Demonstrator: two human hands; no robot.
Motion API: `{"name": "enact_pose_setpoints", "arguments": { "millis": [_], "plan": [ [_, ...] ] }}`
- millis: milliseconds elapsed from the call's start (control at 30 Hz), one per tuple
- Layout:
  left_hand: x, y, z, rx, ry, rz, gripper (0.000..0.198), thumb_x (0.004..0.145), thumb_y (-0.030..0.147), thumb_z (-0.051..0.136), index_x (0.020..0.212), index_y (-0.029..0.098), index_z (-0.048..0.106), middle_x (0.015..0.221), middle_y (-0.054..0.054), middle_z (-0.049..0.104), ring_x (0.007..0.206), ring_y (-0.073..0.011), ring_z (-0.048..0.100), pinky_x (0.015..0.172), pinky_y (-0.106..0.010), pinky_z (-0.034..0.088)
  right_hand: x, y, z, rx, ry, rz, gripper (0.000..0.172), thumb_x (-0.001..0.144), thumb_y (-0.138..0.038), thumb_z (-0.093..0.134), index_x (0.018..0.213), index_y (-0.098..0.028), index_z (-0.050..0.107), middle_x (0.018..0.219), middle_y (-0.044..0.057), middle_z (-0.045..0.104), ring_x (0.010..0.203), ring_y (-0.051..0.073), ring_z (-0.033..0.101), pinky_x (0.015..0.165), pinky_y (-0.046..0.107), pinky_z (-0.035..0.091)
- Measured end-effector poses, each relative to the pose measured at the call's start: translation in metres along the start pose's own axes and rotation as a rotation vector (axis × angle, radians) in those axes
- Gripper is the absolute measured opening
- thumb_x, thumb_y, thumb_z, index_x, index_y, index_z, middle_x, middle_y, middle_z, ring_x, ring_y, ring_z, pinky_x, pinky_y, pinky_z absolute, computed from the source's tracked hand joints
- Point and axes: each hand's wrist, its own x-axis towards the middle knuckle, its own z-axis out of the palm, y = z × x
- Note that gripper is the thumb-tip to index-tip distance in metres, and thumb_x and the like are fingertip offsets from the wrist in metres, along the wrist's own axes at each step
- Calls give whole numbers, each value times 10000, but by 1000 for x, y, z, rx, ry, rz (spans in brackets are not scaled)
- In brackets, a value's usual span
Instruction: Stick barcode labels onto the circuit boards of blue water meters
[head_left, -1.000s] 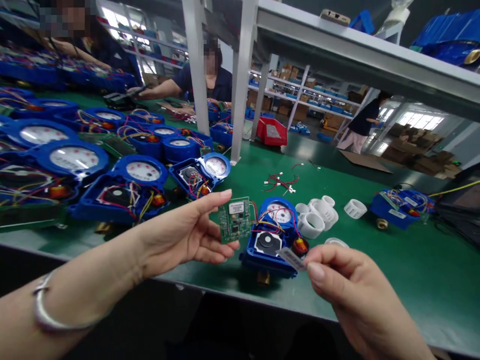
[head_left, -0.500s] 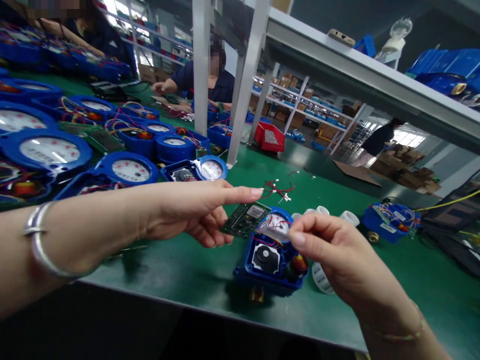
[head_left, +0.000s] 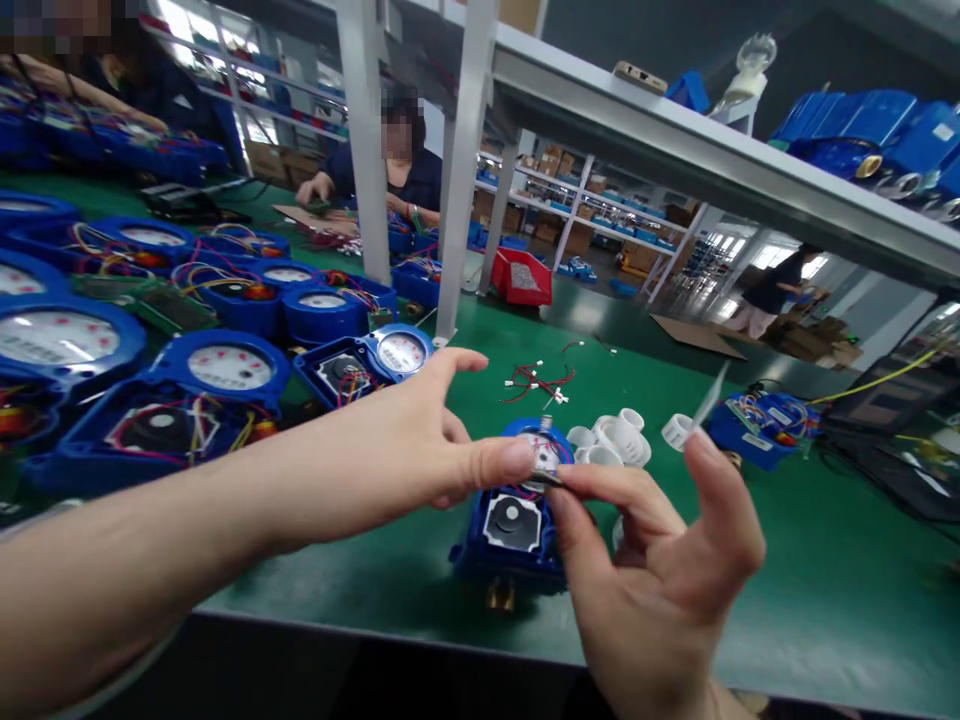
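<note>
My left hand (head_left: 450, 450) reaches in from the left, thumb and fingers closed on a small circuit board (head_left: 550, 479) seen almost edge-on. At the board's right edge, my right hand (head_left: 652, 550) pinches it too. A thin translucent piece (head_left: 711, 396), perhaps a film or sticker, stands up from a raised fingertip of my right hand. Beneath both hands sits an open blue water meter (head_left: 513, 522) with a black part in its housing, a round dial behind it and a brass fitting in front. My hands hide part of the meter and most of the board.
White label rolls (head_left: 621, 438) stand behind my right hand. Loose red-black wires (head_left: 536, 378) lie further back. Several blue meters (head_left: 225, 365) crowd the left; another wired meter (head_left: 765, 425) stands right. A red bin (head_left: 523, 277) is beside the shelf post (head_left: 465, 170). Co-workers sit across the bench.
The board has turned from face-up to nearly edge-on and moved right. My right hand has come to grip it, the translucent piece now up on its raised finger. The view has shifted slightly.
</note>
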Motion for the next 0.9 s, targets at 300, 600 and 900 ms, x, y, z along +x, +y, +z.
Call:
{"name": "enact_pose_setpoints", "arguments": {
  "millis": [300, 600, 900],
  "plan": [
    [-18, -48, 58, -70, 92, 300, 495, 764, 473, 759, 1225, 378, 609, 1168, -32, 701, 1076, -291, 665, 928, -433, 556, -19, 1, -9, 345, 425, 603, 818, 842, -189, 726, 1449, -364, 206, 788, -68, 683, 692, 98, 654, 675, 218, 559],
    [-19, -47, 101, 495, 291, 828, 804, 820, 505, 701, 1505, 311, 327, 1401, -84, 551, 1262, -327, 519, 1112, -448, 369, -41, 8, -21, 447, 475, 765, 942, 818, -263, 770, 1499, -346, 125, 730, -75, 671, 617, 112, 663, 662, 257, 578],
    [-17, -52, 99, 309, 191, 758, 754, 807, 520, 716, 1474, 401, 384, 1506, 39, 488, 1320, -269, 524, 1139, -326, 389, -36, -7, -24, 574, 424, 947, 1002, 794, -258, 781, 1516, -321, 89, 690, -82, 677, 629, 137, 683, 739, 314, 580]
  ]
}}
